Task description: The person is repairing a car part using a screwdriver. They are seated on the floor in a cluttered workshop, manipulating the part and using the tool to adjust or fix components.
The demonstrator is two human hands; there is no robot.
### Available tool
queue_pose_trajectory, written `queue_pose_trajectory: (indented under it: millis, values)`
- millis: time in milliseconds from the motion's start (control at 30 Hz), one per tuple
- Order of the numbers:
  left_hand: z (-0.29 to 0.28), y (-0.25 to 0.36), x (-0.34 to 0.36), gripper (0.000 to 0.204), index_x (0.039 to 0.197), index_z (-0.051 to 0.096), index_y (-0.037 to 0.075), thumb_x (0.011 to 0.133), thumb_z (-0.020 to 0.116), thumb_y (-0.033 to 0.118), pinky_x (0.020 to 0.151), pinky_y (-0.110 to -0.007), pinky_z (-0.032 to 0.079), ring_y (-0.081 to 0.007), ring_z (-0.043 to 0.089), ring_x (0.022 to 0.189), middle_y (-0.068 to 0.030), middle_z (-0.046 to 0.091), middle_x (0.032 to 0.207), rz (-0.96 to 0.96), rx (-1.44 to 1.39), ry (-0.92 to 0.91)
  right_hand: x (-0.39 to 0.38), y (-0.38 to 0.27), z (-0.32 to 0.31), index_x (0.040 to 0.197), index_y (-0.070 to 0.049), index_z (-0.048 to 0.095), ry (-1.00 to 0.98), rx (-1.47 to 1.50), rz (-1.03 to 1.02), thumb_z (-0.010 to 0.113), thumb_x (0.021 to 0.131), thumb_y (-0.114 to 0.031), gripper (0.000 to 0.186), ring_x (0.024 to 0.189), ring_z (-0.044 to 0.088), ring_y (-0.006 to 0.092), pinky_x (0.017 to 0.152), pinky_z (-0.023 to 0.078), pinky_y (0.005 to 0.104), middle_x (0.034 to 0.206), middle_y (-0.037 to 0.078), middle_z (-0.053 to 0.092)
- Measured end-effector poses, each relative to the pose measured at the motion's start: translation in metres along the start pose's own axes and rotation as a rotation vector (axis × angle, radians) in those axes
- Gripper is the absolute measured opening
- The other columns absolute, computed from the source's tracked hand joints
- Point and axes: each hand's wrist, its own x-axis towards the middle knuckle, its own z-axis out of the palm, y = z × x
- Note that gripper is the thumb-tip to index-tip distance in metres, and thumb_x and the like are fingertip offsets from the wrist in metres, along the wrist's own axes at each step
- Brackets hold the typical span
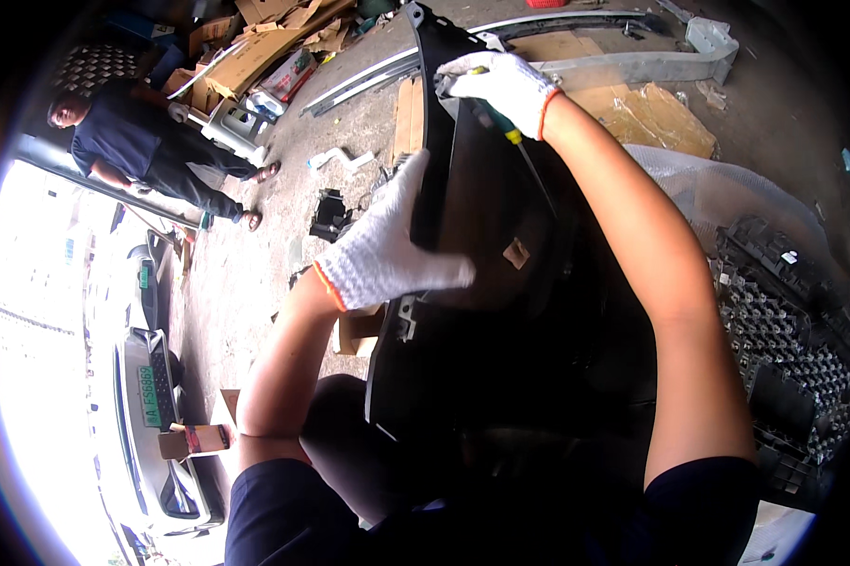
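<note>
A large, glossy black vehicle body panel stretches before me, with a narrow end at the top and a metal bracket on its left edge. My right hand, in a white knit glove with an orange cuff, is closed around a screwdriver with a green and yellow handle. Its thin shaft slants down to the right over the panel. The fingertips of this hand are at the panel's upper edge. Lower left, my gloved left hand has thumb and fingers spread at the panel's left edge; whether it presses on it I cannot tell.
A person stands at the upper left, near cardboard scraps and a grey stool. Metal bumper beams lie beyond the panel. Black grille parts sit at right, bubble wrap beside them. A car bumper is at left.
</note>
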Motion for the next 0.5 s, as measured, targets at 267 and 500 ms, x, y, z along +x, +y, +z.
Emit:
queue_pose_trajectory:
  millis: [267,500]
  values:
    - [0.004,-0.016,0.106,0.101,0.148,0.029,-0.010,0.073,0.086,0.025,0.100,-0.035,0.049,-0.0288,0.057,0.122,-0.0258,0.055,0.133,-0.028,-0.197,0.293,0.002,0.012,-0.004,0.113,-0.006,0.073,0.172,-0.253,-0.240,0.071,0.083,-0.016,0.031,0.102,0.066,0.0173,0.094,0.049,0.0288,0.111,0.008,0.072]
    - [0.016,-0.030,0.115,0.063,0.135,0.050,-0.007,0.078,0.076,0.007,0.088,-0.032,0.054,-0.0203,0.065,0.098,-0.0148,0.067,0.111,-0.070,-0.674,0.240,-0.003,0.025,0.002,0.105,-0.008,0.073,0.280,-0.449,-0.354,0.076,0.081,-0.017,0.026,0.089,0.069,0.0167,0.082,0.054,0.0294,0.101,0.006,0.073]
